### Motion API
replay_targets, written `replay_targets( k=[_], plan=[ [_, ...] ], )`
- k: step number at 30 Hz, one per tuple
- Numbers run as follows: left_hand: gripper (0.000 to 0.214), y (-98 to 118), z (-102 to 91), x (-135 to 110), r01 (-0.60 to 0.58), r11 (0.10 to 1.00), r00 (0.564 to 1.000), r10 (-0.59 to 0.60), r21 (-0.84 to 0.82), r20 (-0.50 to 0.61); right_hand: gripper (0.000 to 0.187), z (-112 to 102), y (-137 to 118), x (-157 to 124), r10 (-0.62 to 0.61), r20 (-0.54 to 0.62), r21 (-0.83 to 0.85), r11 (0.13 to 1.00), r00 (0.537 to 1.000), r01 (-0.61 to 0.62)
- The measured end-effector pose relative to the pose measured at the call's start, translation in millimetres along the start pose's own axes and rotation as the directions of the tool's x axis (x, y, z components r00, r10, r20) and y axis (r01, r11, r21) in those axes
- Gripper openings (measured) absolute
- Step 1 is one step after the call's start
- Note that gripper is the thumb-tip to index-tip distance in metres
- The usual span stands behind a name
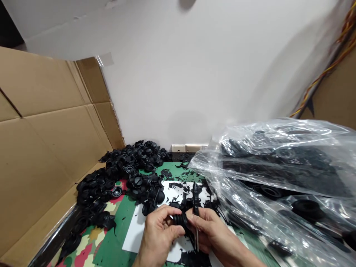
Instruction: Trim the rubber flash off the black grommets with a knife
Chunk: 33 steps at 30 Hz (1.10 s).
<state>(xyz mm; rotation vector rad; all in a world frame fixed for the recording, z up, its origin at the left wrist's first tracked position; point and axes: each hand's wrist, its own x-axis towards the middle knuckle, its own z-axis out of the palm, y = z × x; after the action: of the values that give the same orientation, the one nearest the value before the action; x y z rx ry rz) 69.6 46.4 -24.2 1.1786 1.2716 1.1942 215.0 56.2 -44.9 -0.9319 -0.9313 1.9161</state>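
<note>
head view: ribbed black part [179,219] sits above the white sheet [135,237], pinched between thumb and fingers of the left hand [157,231]. right hand [210,226] grips a slim tool [195,194], fingertips close up against the part. this piece looks partway through; black scraps [196,258] litter the sheet, so some work seems done. heap of black parts [136,181] by the desk's [116,226] left edge: finished or waiting, can't tell. room's tight: heap overlaps sheet's far-left corner, transparent bag [278,170] crowds desk's right side, wall [194,74] backs far edge; bare white shows near-left.
</note>
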Motion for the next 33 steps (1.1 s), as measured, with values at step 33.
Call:
replay_targets(
  k=[33],
  plan=[
    [0.022, -15, -7.6, 11, 0.014, 1.000, 0.998, -0.015, -0.023, -0.056, 0.038, -6, 11, 13, -0.085, -0.025, -0.020, 0.996, 0.996, 0.084]
  ],
)
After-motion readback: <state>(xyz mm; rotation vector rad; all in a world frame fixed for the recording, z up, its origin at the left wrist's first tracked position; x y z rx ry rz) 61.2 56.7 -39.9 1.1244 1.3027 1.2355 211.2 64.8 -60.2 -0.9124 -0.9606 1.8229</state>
